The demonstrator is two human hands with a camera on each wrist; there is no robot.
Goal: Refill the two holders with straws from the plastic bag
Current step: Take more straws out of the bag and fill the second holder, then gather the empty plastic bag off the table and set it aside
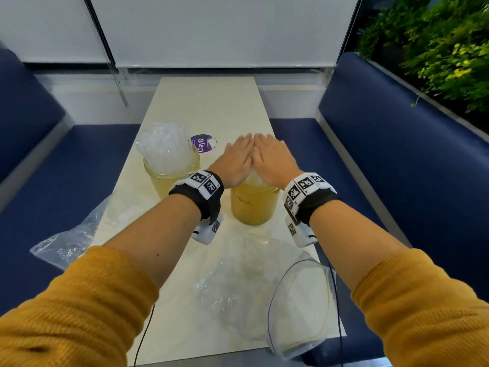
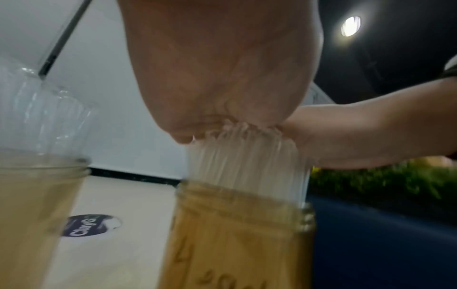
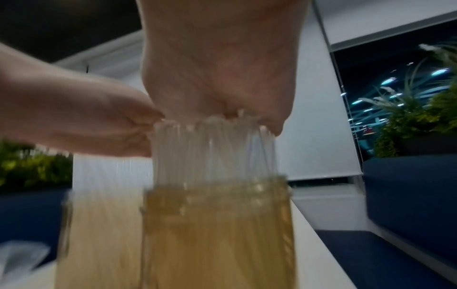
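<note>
Emptied bag (image 1: 264,284) slack below both wrists, filled jar (image 1: 169,165) just left of left hand (image 1: 234,161); both palms flat, fingers straight, right hand (image 1: 275,161) alongside, pressing straws (image 2: 247,156) into second jar (image 1: 254,205) beneath: best pressed evenly, straight down, jar kept upright.

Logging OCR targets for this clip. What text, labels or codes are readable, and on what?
"ClayG": on the round purple sticker on the table; rest cut off, small print beneath blurred.
Faint writing on the right jar: unreadable in every view.
Black-and-white square codes on both wristbands: patterns only; tiny characters beside them too small to read.
</note>
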